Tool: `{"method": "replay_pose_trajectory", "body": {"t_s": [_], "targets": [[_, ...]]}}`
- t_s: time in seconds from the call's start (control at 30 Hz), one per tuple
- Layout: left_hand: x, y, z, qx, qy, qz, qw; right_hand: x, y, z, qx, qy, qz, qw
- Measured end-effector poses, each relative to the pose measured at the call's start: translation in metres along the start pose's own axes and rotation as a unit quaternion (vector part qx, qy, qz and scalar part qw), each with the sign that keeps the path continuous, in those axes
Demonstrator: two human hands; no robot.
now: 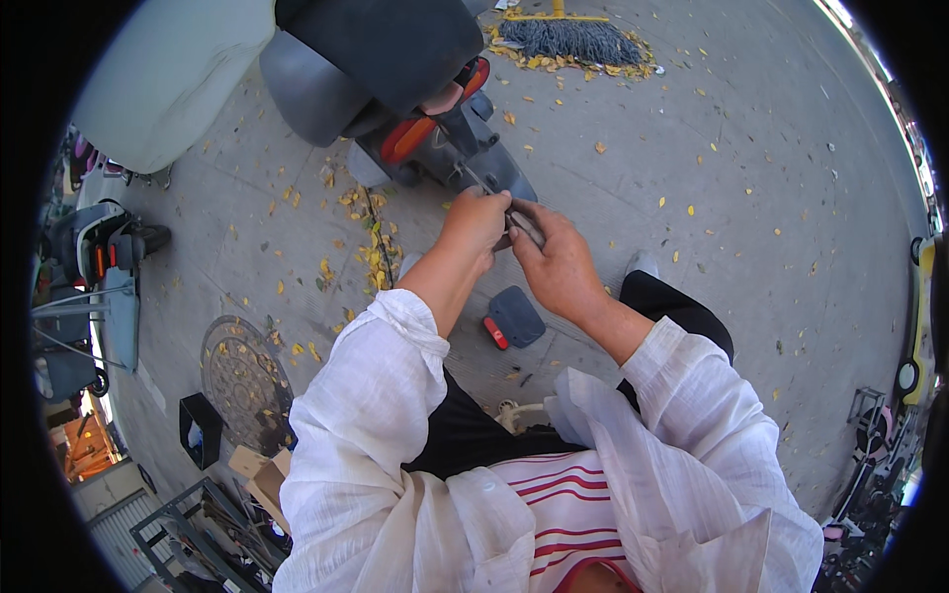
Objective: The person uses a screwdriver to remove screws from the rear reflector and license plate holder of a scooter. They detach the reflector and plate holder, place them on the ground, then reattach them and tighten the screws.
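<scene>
In front of me stands the rear of a grey and black scooter [390, 59] with red tail lights [406, 139] and a dark rear fender [506, 176]. My left hand [473, 227] is closed just behind the fender, beside a thin strand [474, 179] that runs to the scooter. What its fingers pinch is hidden. Close against it, my right hand [560, 255] is closed around a slim grey piece [528, 229], whose kind I cannot make out. Below both hands, a dark grey panel with a red reflector [517, 318] lies on the ground.
A wide grey broom [571, 42] rests among yellow leaves at the far side. To the left are a manhole cover [240, 371], a black open box [201, 431] and another scooter [99, 247]. A cardboard box [264, 479] and metal rack [188, 524] stand near left.
</scene>
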State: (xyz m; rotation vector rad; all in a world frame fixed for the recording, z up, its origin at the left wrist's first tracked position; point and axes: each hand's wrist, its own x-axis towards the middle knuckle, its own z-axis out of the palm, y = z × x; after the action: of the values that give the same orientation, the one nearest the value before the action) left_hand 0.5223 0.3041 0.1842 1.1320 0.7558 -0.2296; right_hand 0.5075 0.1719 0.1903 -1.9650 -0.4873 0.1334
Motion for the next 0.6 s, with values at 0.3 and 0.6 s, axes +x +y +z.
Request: {"method": "replay_pose_trajectory", "body": {"t_s": [0.3, 0.6], "targets": [[-0.0011, 0.0006, 0.0008, 0.010, -0.003, 0.005, 1.000, -0.0008, 0.0013, 0.0012, -0.006, 0.000, 0.005, 1.000], [0.0081, -0.0039, -0.0033, 0.024, -0.009, 0.009, 1.000, -0.0017, 0.0039, 0.0031, -0.014, 0.000, 0.000, 1.000]]}}
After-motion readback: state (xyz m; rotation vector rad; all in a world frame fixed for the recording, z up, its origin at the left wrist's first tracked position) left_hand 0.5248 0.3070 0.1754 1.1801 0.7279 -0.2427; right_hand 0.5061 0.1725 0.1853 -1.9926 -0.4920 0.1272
